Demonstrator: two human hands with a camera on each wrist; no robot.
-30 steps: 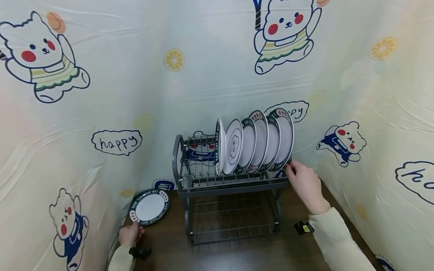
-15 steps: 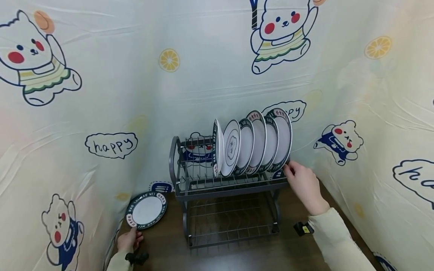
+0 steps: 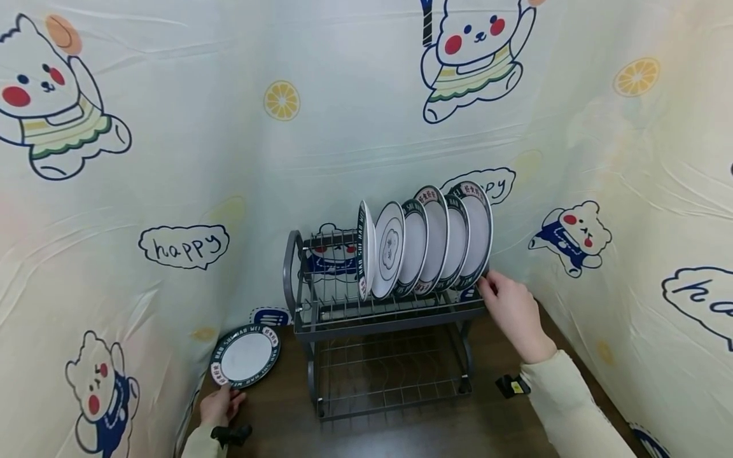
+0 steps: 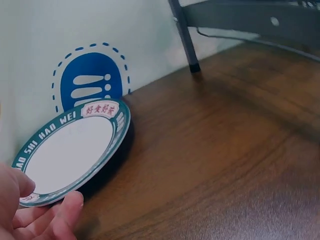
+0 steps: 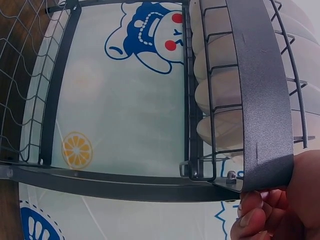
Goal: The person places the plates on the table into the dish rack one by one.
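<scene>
My left hand pinches the near rim of a round white plate with a dark green lettered border. In the left wrist view the thumb lies on top of the plate and the fingers are below its edge; the near side tilts up off the wooden surface. My right hand grips the right front corner of a dark grey two-tier dish rack. In the right wrist view the fingers curl under the end of the rack's bar. Several plates stand upright in the upper tier.
The rack's upper-left slots hold no plates, and its lower wire shelf is bare. A patterned cloth hangs behind and at both sides of the brown wooden surface.
The head view has shifted slightly, moving the scene a little left and down. Both hands keep their holds, the left on the plate and the right on the rack.
</scene>
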